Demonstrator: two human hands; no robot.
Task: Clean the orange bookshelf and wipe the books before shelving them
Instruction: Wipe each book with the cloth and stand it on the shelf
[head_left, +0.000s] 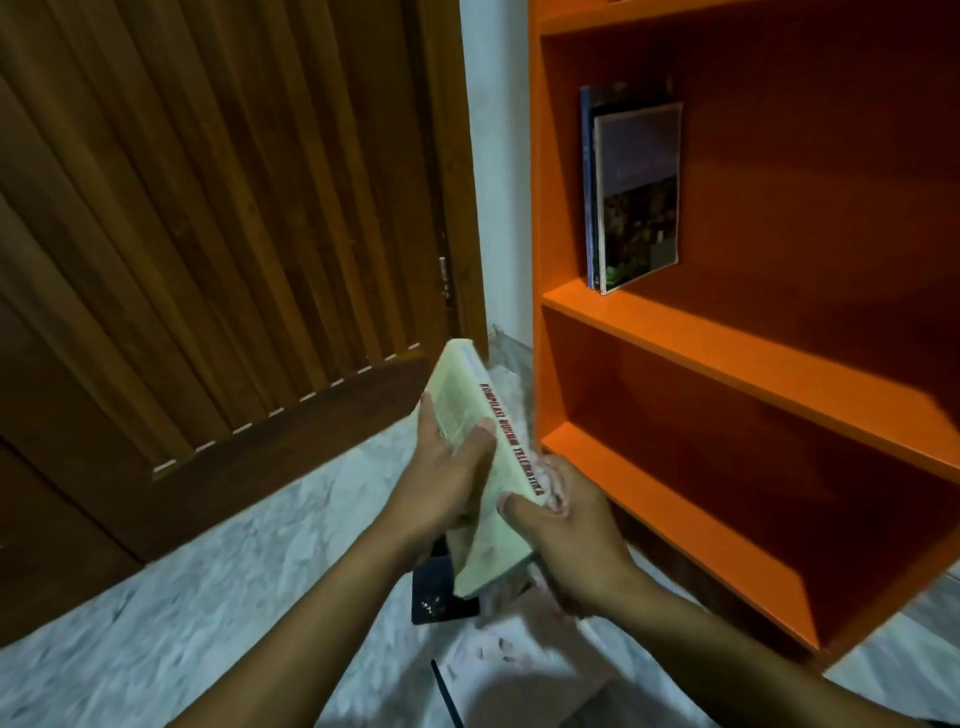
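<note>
A thick book (470, 410) with pale page edges and red spine lettering tilts in the air just left of the orange bookshelf (727, 353). My left hand (447, 478) grips it from the left, thumb across the page edges. My right hand (566, 525) holds a crumpled white cloth (550, 475) against the lower end of the spine. Two books (636, 192) stand upright on the middle shelf, near its left wall.
A dark slatted wooden door (208, 260) fills the left. The floor (208, 623) is pale marble. Under my hands lie a dark book (436, 592) and white papers or books (509, 654). The lower shelf compartment holds nothing visible.
</note>
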